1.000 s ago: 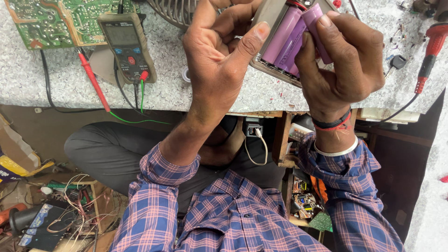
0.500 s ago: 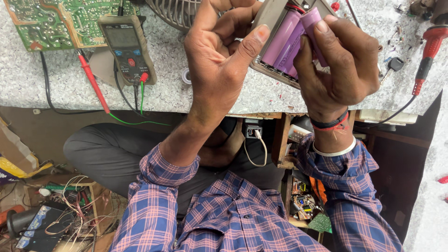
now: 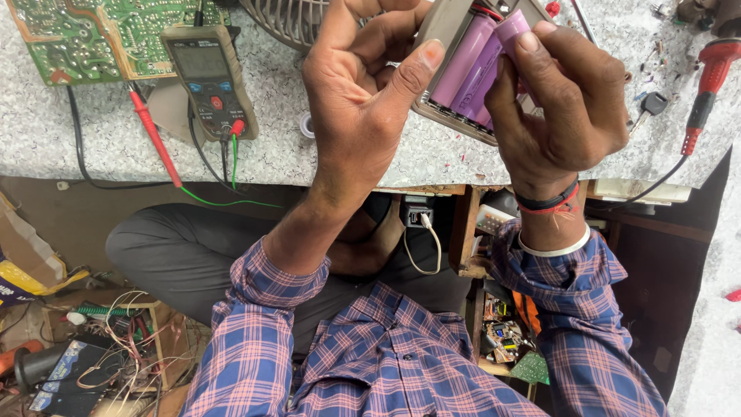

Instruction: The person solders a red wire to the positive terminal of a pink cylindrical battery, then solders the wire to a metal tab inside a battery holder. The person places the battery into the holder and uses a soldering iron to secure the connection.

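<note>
Fingers of my right hand (image 3: 567, 100) are clenched around the right end of the grey battery holder (image 3: 455, 31), with the index fingertip pressed on the top of the outermost purple cell (image 3: 502, 46). Compared with a second ago, this fingertip has crept up over the cell's end, and the holder has tilted slightly further toward me; the cell looks seated level with its neighbours. I judge from this that the pressing-in of the cell is near its end.

Fingers of my left hand (image 3: 363, 100) grasp the left side of the same holder. The thumb (image 3: 409, 73) lies flat along its near edge, just beside the leftmost purple cell (image 3: 459, 62). This grip has not shifted over the last second.

Position of the holder: raised above the speckled grey benchtop (image 3: 93, 147), between both hands, at the far centre of the scene. Red and black leads show at its top edge.

Surrounding items:
- Left, on the bench: a multimeter (image 3: 208, 77) with a red probe (image 3: 154, 135) and a green wire, near a green circuit board (image 3: 77, 38).
- Far centre: a fan grille (image 3: 289, 19), partly behind my left hand.
- Right: a red-handled tool (image 3: 710, 85) and a small key (image 3: 652, 104).
</note>
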`<action>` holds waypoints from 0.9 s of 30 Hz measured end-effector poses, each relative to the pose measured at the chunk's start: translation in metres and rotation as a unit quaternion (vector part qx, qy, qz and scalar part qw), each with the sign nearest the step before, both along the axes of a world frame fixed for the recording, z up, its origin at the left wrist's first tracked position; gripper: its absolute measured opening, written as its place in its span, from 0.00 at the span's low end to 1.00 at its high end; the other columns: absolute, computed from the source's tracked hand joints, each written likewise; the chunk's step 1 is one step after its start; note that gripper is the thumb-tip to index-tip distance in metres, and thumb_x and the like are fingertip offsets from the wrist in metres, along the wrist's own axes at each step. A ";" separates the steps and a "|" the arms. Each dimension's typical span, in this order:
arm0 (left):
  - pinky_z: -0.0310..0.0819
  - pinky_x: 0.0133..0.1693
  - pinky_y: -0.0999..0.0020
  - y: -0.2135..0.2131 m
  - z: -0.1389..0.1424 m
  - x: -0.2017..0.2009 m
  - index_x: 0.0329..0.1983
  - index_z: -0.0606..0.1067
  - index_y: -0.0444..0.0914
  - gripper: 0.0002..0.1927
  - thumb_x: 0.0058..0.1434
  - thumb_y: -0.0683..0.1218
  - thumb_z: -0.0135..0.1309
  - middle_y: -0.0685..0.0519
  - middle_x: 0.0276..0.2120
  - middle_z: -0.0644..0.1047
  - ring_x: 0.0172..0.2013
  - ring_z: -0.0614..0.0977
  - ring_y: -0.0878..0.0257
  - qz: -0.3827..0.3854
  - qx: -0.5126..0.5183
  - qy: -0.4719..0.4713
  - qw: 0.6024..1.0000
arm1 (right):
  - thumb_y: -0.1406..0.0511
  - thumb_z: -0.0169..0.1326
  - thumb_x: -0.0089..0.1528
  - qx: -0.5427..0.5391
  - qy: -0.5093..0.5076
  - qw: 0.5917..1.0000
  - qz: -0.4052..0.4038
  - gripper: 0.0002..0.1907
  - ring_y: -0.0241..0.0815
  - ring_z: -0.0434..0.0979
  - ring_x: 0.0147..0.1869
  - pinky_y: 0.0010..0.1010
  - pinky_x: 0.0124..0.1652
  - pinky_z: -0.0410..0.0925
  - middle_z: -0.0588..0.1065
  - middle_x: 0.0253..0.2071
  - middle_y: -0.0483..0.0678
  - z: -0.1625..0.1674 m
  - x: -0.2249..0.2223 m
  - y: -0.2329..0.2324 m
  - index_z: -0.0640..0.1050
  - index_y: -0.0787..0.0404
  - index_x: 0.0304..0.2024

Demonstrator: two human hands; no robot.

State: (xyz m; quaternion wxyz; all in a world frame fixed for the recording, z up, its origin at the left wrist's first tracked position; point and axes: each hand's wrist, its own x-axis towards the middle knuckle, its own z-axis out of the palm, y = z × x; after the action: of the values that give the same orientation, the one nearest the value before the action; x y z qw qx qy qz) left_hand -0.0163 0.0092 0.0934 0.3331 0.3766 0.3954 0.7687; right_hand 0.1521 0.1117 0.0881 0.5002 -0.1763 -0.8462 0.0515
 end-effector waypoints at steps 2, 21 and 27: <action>0.84 0.50 0.76 0.000 0.000 0.000 0.58 0.69 0.32 0.13 0.75 0.34 0.57 0.45 0.48 0.81 0.46 0.85 0.67 0.001 0.003 0.004 1.000 | 0.78 0.74 0.65 0.020 -0.001 1.000 0.000 0.18 0.42 0.81 0.49 0.30 0.46 0.77 0.76 0.54 0.52 0.000 -0.001 0.002 0.82 0.64 0.53; 0.83 0.49 0.77 0.001 -0.006 0.000 0.58 0.69 0.32 0.12 0.76 0.35 0.58 0.45 0.48 0.81 0.45 0.84 0.68 -0.004 0.007 -0.007 1.000 | 0.78 0.74 0.64 0.023 0.011 1.000 0.000 0.18 0.43 0.81 0.50 0.31 0.47 0.78 0.75 0.54 0.52 -0.001 -0.002 0.003 0.82 0.64 0.53; 0.83 0.50 0.77 0.001 -0.008 0.001 0.59 0.70 0.32 0.11 0.78 0.35 0.58 0.45 0.50 0.81 0.47 0.84 0.68 -0.009 0.020 -0.007 1.000 | 0.78 0.74 0.65 0.021 0.009 1.000 0.000 0.18 0.43 0.81 0.50 0.31 0.47 0.78 0.75 0.54 0.52 -0.001 -0.001 0.003 0.82 0.64 0.53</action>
State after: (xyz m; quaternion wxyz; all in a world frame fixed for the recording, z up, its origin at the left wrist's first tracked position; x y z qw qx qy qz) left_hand -0.0155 0.0105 0.0851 0.3355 0.3811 0.3741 0.7760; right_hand 0.1506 0.1142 0.0867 0.5111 -0.1657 -0.8427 0.0350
